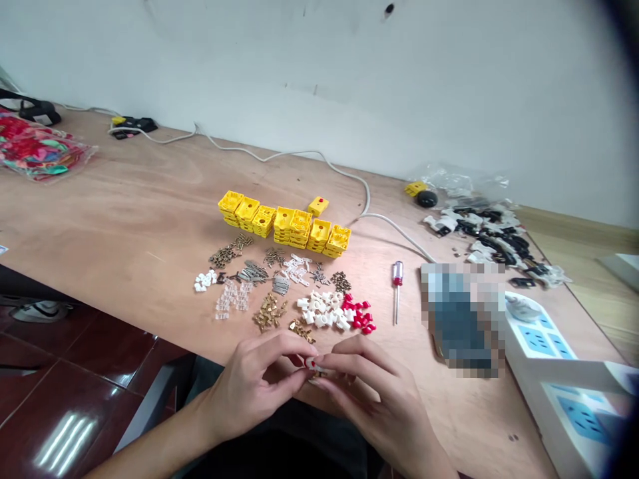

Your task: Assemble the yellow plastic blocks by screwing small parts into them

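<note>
At the table's front edge my left hand (267, 376) and my right hand (372, 382) meet, fingertips pinched together on a small red and white plastic part (313, 363). A bit of brass colour shows beneath it; my fingers hide the rest. Just beyond my hands lie small brass pieces (301, 329), a heap of white plastic parts (324, 311) and red caps (360, 313). To their left are brass clips (269, 311) and clear plastic pieces (233, 299). Farther back, yellow plastic housings (284, 223) stand in stacked rows.
Screws (224, 255), metal strips (253, 272) and white links (297, 268) lie in small piles. A screwdriver (397, 283) rests to the right, near a blurred-out flat object (459, 319) and a white power strip (536, 332). A cable (319, 154) runs along the wall.
</note>
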`<state>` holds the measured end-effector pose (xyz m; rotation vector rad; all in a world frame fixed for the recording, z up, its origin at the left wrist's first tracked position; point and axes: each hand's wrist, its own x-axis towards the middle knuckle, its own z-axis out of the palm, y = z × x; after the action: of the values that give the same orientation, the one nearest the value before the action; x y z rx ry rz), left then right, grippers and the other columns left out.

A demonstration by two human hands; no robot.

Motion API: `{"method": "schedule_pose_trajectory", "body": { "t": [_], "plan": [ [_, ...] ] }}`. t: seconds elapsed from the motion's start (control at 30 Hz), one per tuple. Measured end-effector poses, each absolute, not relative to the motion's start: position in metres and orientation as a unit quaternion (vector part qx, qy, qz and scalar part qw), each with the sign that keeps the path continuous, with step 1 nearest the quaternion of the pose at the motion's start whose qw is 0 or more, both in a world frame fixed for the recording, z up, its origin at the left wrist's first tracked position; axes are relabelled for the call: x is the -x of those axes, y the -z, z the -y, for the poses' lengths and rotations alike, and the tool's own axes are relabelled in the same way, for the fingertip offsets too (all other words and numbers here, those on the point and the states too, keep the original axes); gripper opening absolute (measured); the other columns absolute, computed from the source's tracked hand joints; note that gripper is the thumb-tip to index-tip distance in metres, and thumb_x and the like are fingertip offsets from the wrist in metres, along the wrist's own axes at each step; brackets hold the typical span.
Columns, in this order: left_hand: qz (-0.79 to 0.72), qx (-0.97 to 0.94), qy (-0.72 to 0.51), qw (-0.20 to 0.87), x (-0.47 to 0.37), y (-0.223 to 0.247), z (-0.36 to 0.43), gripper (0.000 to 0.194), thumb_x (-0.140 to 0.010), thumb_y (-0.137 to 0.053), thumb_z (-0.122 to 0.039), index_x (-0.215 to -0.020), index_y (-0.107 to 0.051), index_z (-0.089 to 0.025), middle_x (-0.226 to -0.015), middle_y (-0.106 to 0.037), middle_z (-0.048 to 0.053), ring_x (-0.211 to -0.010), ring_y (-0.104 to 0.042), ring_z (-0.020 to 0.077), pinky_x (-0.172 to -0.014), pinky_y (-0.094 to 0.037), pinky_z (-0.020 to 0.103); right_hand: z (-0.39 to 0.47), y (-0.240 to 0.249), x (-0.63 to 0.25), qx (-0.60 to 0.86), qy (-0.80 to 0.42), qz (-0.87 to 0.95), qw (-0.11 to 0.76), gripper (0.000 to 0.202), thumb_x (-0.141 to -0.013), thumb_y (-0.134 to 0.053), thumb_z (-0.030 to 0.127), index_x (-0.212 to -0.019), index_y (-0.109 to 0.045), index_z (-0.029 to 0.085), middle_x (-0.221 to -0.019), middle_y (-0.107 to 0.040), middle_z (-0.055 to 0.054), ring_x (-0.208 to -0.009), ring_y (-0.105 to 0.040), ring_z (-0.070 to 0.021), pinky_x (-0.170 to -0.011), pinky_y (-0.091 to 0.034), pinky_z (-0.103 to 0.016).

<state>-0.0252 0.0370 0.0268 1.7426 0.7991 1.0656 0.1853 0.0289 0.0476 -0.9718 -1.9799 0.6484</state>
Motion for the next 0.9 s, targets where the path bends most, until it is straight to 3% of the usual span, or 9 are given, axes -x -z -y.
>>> {"method": "schedule_pose_trajectory", "body": {
  "t": [0.23, 0.37, 0.57, 0.9],
  "plan": [
    [-0.323, -0.706, -0.437, 0.454, 0.026, -0.029, -0.039, 0.027, -0.095, -0.065, -0.009, -0.117, -0.066, -0.024, -0.106, -0.072, 0.003, -0.093, -0.073, 0.0138, -0.079, -0.063, 0.019, -0.029, -0.046, -0.184, 0.373, -0.198, 0.801, 0.423, 0.018, -0.098, -0.063, 0.014, -0.110, -0.074, 0.020, -0.083, -0.065, -0.003, -0.071, -0.064, -0.0112, -0.057, -0.056, -0.020],
    [-0.327, -0.712, -0.434, 0.445, 0.026, -0.029, -0.038, 0.026, -0.093, -0.065, -0.007, -0.115, -0.066, -0.023, -0.104, -0.072, 0.003, -0.092, -0.072, 0.0139, -0.078, -0.062, 0.019, -0.028, -0.047, -0.184, 0.378, -0.165, 0.810, 0.418, 0.017, -0.098, -0.064, 0.017, -0.110, -0.075, 0.021, -0.081, -0.065, -0.003, -0.069, -0.063, -0.0117, -0.057, -0.055, -0.022],
    [-0.322, -0.708, -0.437, 0.451, 0.025, -0.028, -0.038, 0.029, -0.093, -0.066, -0.007, -0.116, -0.066, -0.023, -0.105, -0.072, 0.002, -0.090, -0.072, 0.0126, -0.078, -0.062, 0.018, -0.027, -0.046, -0.183, 0.380, -0.151, 0.808, 0.424, 0.024, -0.097, -0.061, 0.009, -0.111, -0.075, 0.022, -0.084, -0.067, -0.003, -0.068, -0.062, -0.0113, -0.057, -0.055, -0.023],
    [-0.312, -0.709, -0.435, 0.459, 0.026, -0.026, -0.037, 0.039, -0.089, -0.065, -0.002, -0.121, -0.065, -0.024, -0.107, -0.072, 0.002, -0.083, -0.073, 0.0112, -0.075, -0.063, 0.018, -0.027, -0.046, -0.176, 0.400, -0.160, 0.781, 0.452, 0.018, -0.095, -0.060, 0.006, -0.096, -0.072, 0.019, -0.081, -0.068, -0.003, -0.071, -0.069, -0.0117, -0.057, -0.056, -0.020]
  ]
}}
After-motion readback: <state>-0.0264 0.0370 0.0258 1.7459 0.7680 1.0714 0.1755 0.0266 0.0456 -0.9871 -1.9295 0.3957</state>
